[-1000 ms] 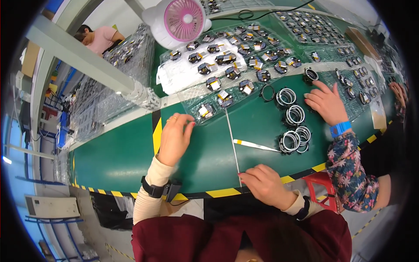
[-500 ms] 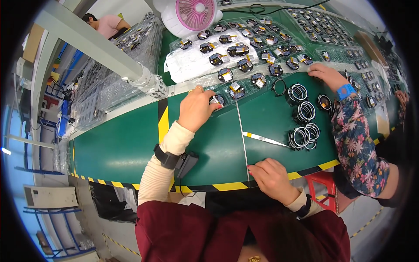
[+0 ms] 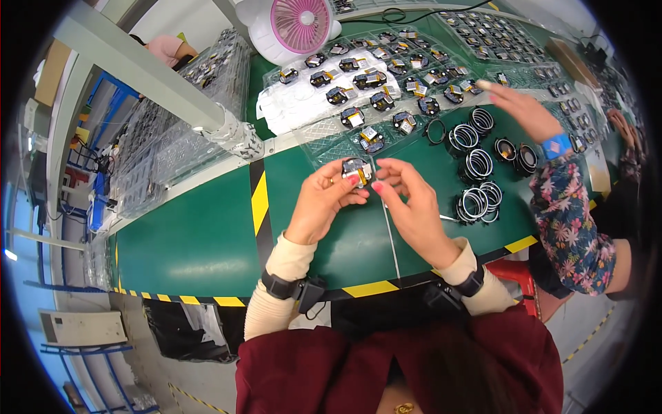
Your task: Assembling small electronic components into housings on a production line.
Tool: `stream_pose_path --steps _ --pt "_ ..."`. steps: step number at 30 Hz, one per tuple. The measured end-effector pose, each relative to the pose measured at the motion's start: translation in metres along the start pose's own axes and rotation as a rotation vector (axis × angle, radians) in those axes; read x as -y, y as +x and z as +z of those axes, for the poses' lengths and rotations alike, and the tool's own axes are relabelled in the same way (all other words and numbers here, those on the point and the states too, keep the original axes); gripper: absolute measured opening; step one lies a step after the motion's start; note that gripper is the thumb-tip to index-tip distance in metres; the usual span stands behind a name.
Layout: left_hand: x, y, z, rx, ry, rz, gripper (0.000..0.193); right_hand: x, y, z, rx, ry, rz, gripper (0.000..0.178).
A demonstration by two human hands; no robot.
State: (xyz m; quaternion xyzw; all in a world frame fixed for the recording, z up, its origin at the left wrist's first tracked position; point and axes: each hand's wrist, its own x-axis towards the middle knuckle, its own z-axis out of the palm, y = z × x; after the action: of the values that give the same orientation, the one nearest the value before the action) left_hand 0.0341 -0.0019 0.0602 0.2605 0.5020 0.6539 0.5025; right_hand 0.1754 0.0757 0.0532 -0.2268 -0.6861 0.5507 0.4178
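Note:
My left hand [image 3: 321,200] pinches a small round electronic module [image 3: 354,170] between thumb and fingers, just above the green table. The module is dark, with a silvery patch and a yellow strip. Close to its right edge is my right hand [image 3: 417,210], thumb and forefinger apart and slightly bent; I cannot tell whether they touch it. Beyond my hands, similar modules sit in a clear plastic tray [image 3: 324,146]. To the right of my right hand stand several black rings with silvery rims [image 3: 476,201]. The tweezers [image 3: 447,219] are mostly hidden behind my right hand.
A co-worker's hand [image 3: 524,110] in a flowered sleeve [image 3: 569,221] reaches over the table from the right. A white and pink fan [image 3: 301,26] stands at the back. A grey post [image 3: 158,69] rises at left. Striped tape [image 3: 372,288] marks the table's front edge.
My left hand has lifted a module out of the tray and brought it nearer. My right hand has risen from the table's front edge to beside it. The co-worker's fingers have stretched out.

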Motion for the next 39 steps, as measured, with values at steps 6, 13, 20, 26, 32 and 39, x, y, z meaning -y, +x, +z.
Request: stream_pose_path --steps 6,13,20,26,32,39 --pt "0.012 -0.008 -0.01 -0.043 0.038 0.081 0.025 -0.016 0.009 0.012 0.08 -0.031 0.02 0.015" --pt "0.013 -0.009 -0.023 -0.097 0.15 0.216 0.016 -0.026 0.023 0.025 0.062 -0.465 -0.558 0.012" --pt "0.012 -0.003 -0.037 -0.109 -0.135 0.048 0.016 -0.03 0.028 0.031 0.159 -0.45 -0.584 0.014" --pt "0.008 0.003 -0.055 -0.224 -0.316 0.033 0.018 -0.022 0.031 0.039 0.077 -0.169 -0.434 0.009" --pt "0.002 0.003 -0.049 -0.16 -0.332 -0.002 0.026 -0.039 0.055 0.039 0.076 0.022 0.066 0.003" --pt "0.002 0.002 -0.052 -0.151 -0.311 0.009 0.032 -0.041 0.056 0.04 0.195 0.199 0.208 0.01"
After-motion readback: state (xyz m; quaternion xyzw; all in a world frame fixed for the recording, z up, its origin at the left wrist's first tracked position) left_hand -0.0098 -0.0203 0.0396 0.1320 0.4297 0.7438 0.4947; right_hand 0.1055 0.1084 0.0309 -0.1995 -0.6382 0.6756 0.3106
